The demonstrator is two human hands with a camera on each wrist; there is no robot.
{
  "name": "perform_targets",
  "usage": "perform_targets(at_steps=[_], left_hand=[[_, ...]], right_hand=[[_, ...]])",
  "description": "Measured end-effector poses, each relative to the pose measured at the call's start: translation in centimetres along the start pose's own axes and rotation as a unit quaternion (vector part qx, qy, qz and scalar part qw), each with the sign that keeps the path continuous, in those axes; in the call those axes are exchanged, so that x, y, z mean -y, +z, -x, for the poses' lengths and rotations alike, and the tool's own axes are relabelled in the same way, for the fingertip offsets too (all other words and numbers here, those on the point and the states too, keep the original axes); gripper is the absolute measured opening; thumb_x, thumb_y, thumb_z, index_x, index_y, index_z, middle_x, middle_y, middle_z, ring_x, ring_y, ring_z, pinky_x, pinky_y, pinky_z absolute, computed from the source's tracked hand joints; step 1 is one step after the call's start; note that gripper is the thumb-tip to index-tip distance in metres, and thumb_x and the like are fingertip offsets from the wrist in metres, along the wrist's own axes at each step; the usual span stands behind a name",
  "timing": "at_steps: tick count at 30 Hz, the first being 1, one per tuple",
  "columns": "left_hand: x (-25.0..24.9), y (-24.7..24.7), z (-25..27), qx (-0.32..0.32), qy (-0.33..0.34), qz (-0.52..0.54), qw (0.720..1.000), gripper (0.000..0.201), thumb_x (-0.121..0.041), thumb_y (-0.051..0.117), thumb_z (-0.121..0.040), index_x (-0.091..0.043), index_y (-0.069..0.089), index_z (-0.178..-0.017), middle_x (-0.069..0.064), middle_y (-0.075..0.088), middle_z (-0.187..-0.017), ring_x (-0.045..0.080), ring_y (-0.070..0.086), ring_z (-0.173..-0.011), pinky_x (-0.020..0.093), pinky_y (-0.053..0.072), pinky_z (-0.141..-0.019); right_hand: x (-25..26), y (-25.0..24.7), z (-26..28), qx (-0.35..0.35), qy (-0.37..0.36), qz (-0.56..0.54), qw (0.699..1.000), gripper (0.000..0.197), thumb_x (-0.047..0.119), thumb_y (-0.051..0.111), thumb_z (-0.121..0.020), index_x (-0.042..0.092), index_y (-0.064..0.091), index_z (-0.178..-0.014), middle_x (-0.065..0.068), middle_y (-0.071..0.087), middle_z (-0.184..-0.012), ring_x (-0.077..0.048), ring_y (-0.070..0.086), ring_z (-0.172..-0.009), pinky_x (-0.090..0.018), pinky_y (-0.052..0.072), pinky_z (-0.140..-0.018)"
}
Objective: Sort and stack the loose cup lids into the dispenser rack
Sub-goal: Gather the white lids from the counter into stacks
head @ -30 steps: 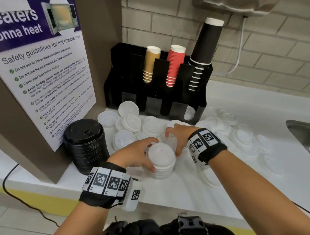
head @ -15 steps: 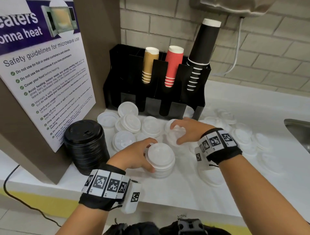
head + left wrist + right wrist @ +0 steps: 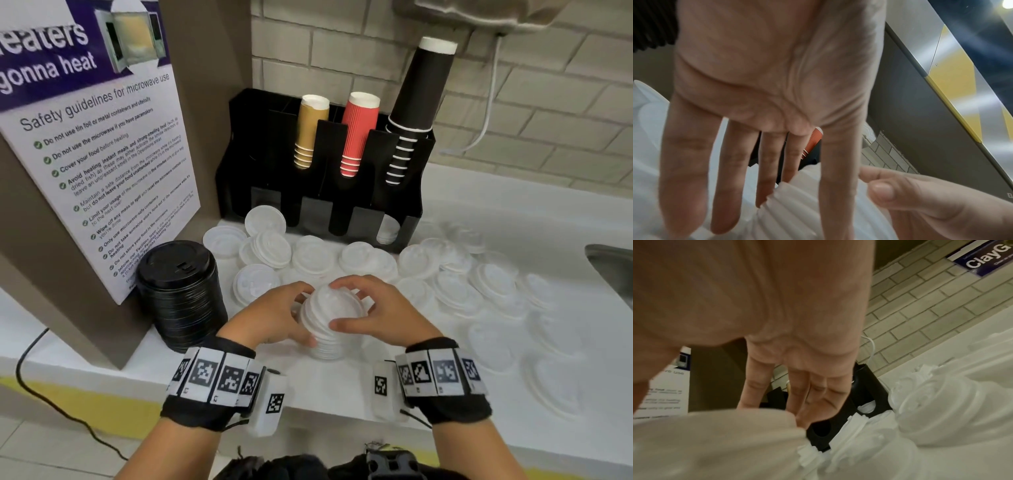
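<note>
The white counter [image 3: 212, 373] fills the lower half of the head view, and the black dispenser rack [image 3: 239, 161] stands at upper centre, holding upside-down stacks of gold, red and black cups; its lower slots look mostly bare, with some white lids showing in the rightmost one. Left of centre a tall stack of black lids [image 3: 181, 291] stands on its own. Loose white lids [image 3: 310, 255] spread across the middle and right of the frame.

At lower centre the white lid stack [image 3: 329, 325] stands between both hands. The left hand [image 3: 270, 318] cups its left side with curled fingers; the right hand [image 3: 380, 315] curls over its top and right side.

To do this step well, I judge the stack needs squaring: press evenly from both sides so every rim nests, and keep it upright before lifting it toward a rack slot.
</note>
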State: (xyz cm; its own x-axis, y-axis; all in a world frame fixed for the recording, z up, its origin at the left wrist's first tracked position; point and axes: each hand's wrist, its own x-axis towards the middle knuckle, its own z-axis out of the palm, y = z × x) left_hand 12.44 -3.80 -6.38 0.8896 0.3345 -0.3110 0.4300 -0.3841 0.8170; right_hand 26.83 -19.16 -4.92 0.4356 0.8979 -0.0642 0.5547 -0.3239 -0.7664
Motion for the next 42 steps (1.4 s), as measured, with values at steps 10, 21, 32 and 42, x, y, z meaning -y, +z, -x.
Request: perform_targets(at_steps=[10,21,32,42], left_hand=[[0.2,0.3,0.0,-0.03,-0.002,-0.008,1.0,0.081,-0.009,0.09,-0.059,-0.026,0.052,-0.128,-0.012,0.059,-0.107,0.002,0.059,-0.086,0.018,0.047,-0.077],[-0.2,0.2,0.2,-0.018,0.007,-0.019,1.0,0.089,-0.018,0.092,-0.058,-0.034,0.048,-0.134,-0.009,0.059,-0.113,0.01,0.063,-0.091,0.031,0.051,-0.093],[-0.7,0.3,-0.1,-0.02,0.004,-0.032,0.999,0.082,-0.024,0.091,-0.061,-0.035,0.049,-0.13,-0.013,0.052,-0.113,0.004,0.055,-0.089,0.029,0.047,-0.092],[-0.3,0.7,-0.2,-0.035,0.012,-0.012,0.999,0.077,-0.02,0.091,-0.06,-0.041,0.049,-0.12,-0.024,0.049,-0.108,-0.002,0.053,-0.09,0.013,0.041,-0.073]], right_hand=[[1.3,1.0,-0.3,0.008,-0.031,0.099,0.995,0.053,0.035,0.084,-0.068,0.032,0.065,-0.118,0.003,0.057,-0.115,-0.009,0.047,-0.111,-0.018,0.035,-0.094],[0.3,-0.9,-1.0,-0.021,0.003,0.058,0.998,0.038,0.041,0.074,-0.079,0.037,0.06,-0.114,0.008,0.052,-0.115,-0.01,0.053,-0.105,-0.019,0.041,-0.082],[-1.9,-2.5,-5.6,0.147,0.154,0.289,0.933,0.089,0.031,0.084,-0.068,0.034,0.035,-0.143,-0.006,0.041,-0.135,-0.028,0.041,-0.128,-0.041,0.04,-0.103],[-2.1,-5.9,-3.5,0.009,0.11,0.073,0.991,0.058,0.033,0.078,-0.076,0.038,0.048,-0.125,0.001,0.054,-0.12,-0.016,0.054,-0.108,-0.027,0.045,-0.089]])
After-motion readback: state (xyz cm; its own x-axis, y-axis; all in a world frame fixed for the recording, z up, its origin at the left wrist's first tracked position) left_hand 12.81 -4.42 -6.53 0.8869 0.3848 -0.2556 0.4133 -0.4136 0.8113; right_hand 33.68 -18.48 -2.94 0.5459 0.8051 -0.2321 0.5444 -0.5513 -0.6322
